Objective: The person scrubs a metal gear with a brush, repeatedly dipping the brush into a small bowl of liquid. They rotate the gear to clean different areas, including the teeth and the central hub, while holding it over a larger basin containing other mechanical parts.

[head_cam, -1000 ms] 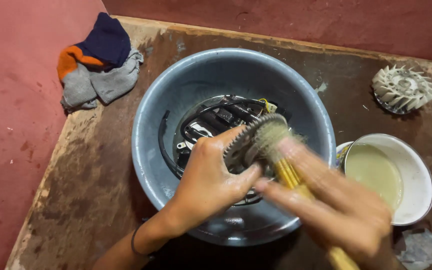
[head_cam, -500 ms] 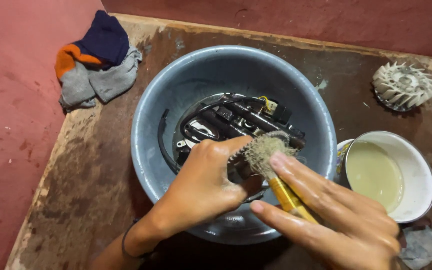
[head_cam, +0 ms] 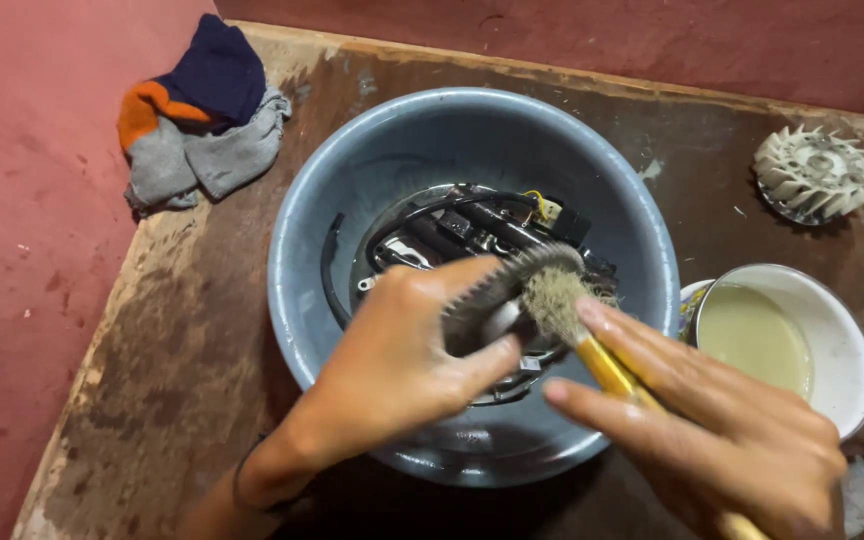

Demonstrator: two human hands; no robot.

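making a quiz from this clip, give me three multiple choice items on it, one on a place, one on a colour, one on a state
1. Where is the rag?
A. in the basin
B. far left corner of the table
C. under the bowl

2. What colour is the brush handle?
A. yellow
B. green
C. black

3. What is the left hand doing?
A. lying flat on the table
B. gripping the toothed gear
C. lifting the white bowl

Answers: 1 B, it lies beside the grey basin; 2 A, it shows yellow below the bristles in the right hand; 3 B, fingers wrap the gear over the basin.

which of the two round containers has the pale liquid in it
The small white bowl at the right, filled with pale yellowish liquid. The big grey basin in the middle holds dark engine parts instead.
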